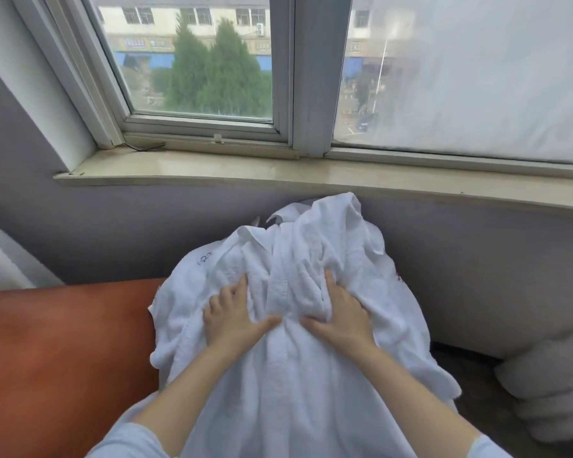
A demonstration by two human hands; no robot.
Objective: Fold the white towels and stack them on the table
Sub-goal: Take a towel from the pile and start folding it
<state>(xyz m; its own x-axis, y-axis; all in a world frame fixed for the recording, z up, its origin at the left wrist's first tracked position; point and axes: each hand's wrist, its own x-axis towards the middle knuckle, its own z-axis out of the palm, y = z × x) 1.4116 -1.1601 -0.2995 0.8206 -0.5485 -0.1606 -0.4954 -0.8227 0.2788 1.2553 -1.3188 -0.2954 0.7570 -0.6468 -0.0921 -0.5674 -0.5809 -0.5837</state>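
Note:
A crumpled heap of white towels [298,259] lies in front of me, piled up against the grey wall under the window sill. It spreads down toward my body and hides whatever it lies on. My left hand [232,317] rests on the heap with its fingers spread and its thumb pointing right. My right hand [339,317] lies just beside it, with fingertips sunk into a bunched fold of towel. One towel on the left bears a small blue mark [204,258].
A reddish-brown table top [63,352] lies to the left of the heap. Behind runs a beige window sill [212,166] under a white-framed window. A grey-white cushion or bedding roll [549,385] sits at the lower right by the wall.

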